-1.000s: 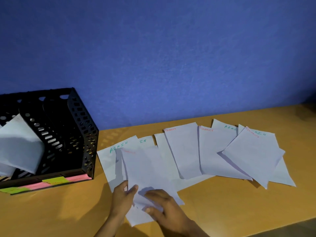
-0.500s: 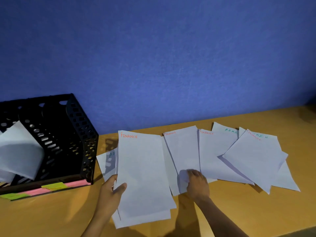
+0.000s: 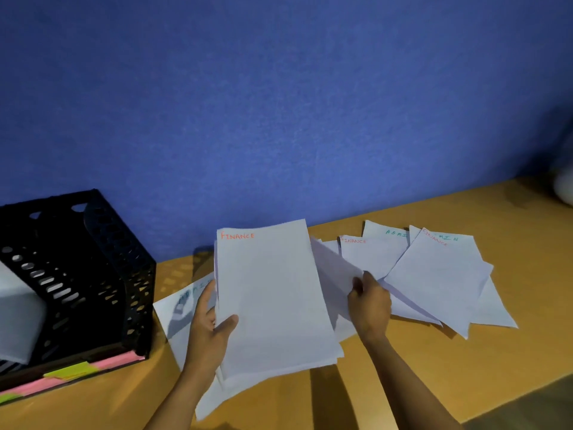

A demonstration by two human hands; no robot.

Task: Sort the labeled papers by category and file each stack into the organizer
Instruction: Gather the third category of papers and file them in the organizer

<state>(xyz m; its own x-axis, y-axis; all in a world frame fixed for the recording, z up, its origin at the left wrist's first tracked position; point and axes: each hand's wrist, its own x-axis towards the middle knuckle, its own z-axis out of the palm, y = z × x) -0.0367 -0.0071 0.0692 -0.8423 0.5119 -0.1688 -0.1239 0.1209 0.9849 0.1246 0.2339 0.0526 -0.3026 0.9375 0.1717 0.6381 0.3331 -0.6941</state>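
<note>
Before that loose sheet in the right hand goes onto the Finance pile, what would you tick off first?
1. Left hand has a firm hold on the Finance pile: ok, thumb on top, fingers beneath.
2. Top label on the pile reads Finance: ok, red lettering shows.
3. Right hand grips the loose sheet: ok, pinched at its edge.
4. Loose sheet's label matches Finance: cannot tell, its heading is hidden.
5. Pile edges squared: not ok, lower sheets stick out at the bottom.
6. Organizer has a free slot: cannot tell; some paper sits in it already.
</note>
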